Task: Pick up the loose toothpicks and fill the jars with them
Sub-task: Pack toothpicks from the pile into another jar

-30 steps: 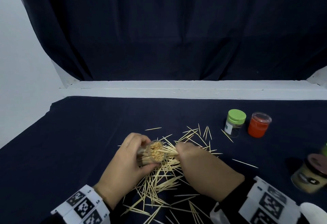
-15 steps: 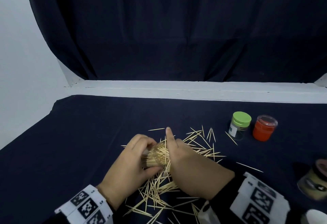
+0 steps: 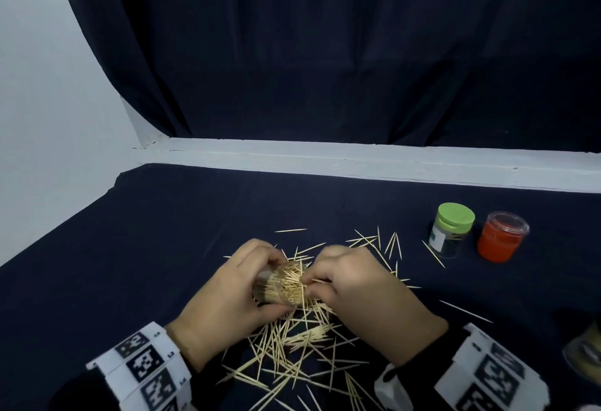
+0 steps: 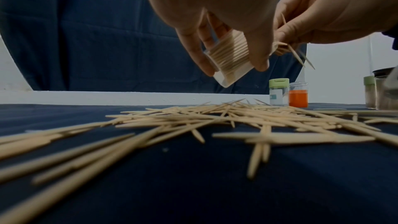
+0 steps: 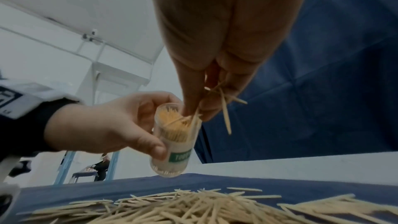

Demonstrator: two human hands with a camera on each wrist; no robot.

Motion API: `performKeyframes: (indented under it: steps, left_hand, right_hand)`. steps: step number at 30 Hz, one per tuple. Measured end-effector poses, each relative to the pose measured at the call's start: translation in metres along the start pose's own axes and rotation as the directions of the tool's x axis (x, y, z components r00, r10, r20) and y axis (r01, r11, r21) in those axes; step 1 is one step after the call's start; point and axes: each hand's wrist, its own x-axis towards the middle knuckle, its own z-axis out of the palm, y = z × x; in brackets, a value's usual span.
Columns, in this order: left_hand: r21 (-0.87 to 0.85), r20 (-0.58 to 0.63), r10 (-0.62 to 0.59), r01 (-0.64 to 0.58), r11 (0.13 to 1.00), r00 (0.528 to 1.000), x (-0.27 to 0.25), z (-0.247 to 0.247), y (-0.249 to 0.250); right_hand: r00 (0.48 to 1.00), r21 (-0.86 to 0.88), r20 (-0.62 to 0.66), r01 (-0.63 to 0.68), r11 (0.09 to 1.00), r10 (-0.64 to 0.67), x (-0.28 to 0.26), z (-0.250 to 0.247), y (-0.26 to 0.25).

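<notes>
My left hand grips a clear plastic toothpick jar, tilted above the cloth with its open mouth toward my right hand; the jar is packed with toothpicks and bears a green label. My right hand pinches a few toothpicks at the jar's mouth, fingertips touching the rim. The jar shows between my left fingers in the left wrist view. A heap of loose toothpicks lies on the dark cloth under and around both hands.
A green-lidded jar and a clear jar with red contents stand at the right. Another jar sits blurred at the right edge. A white ledge runs along the table's back, with a dark curtain behind it.
My right hand had a finger raised over the jar's mouth half a second ago; its fingers now curl down, pinching toothpicks at the rim. The left hand still holds the jar.
</notes>
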Motion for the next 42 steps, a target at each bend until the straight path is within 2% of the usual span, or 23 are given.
performKeyframes:
  steps: [3,6,12,17,22,25,27,31,35,37,40,42]
  left_hand:
    - [0.011,-0.021,-0.004,0.005,1.0,1.0,0.0,0.001,0.001]
    - [0.007,-0.045,-0.008,0.009,1.0,0.999,0.0,-0.001,0.003]
    - [0.031,-0.035,0.011,-0.01,0.999,0.999,0.001,-0.001,0.005]
    - [0.071,-0.014,0.041,-0.04,0.997,0.999,0.001,-0.001,0.007]
    - [0.068,-0.028,0.066,-0.064,0.996,0.997,0.001,0.0,0.009]
    - [0.065,-0.014,0.108,-0.107,0.992,0.994,0.002,0.0,0.012]
    - [0.067,-0.007,0.124,-0.123,0.99,0.992,0.002,0.0,0.013]
    - [0.072,-0.028,0.092,-0.09,0.993,0.995,0.001,-0.001,0.01]
    - [0.074,-0.052,0.063,-0.059,0.996,0.997,0.002,-0.001,0.01]
    - [0.073,-0.051,0.081,-0.078,0.994,0.995,0.001,-0.001,0.011]
    - [0.062,-0.044,0.09,-0.087,0.994,0.995,0.001,0.0,0.012]
    - [0.07,-0.038,0.095,-0.092,0.993,0.995,0.001,0.001,0.012]
  right_hand:
    - [0.994,0.092,0.095,-0.059,0.994,0.05,-0.001,-0.005,0.001]
    - [0.996,0.271,0.074,-0.068,0.96,0.05,-0.007,-0.006,0.007]
    - [0.976,0.432,-0.179,-0.036,0.901,0.124,-0.011,0.002,0.015]
    - [0.982,0.464,-0.16,-0.018,0.886,0.104,-0.013,0.004,0.018]
    - [0.989,0.413,-0.145,0.075,0.908,-0.016,-0.013,0.006,0.013]
    - [0.979,0.423,-0.204,0.072,0.903,0.017,-0.013,0.005,0.014]
    - [0.981,0.407,-0.196,0.068,0.911,0.014,-0.014,0.004,0.012]
    - [0.958,0.427,-0.287,0.1,0.899,0.03,-0.015,0.001,0.015]
    - [0.973,0.454,-0.209,0.008,0.891,0.098,-0.017,0.0,0.015]
    - [0.969,0.506,-0.225,0.032,0.862,0.097,-0.017,0.002,0.015]
    - [0.954,0.46,-0.295,0.1,0.882,0.046,-0.014,0.007,0.016]
    - [0.961,0.478,-0.277,0.136,0.867,0.002,-0.014,0.008,0.014]
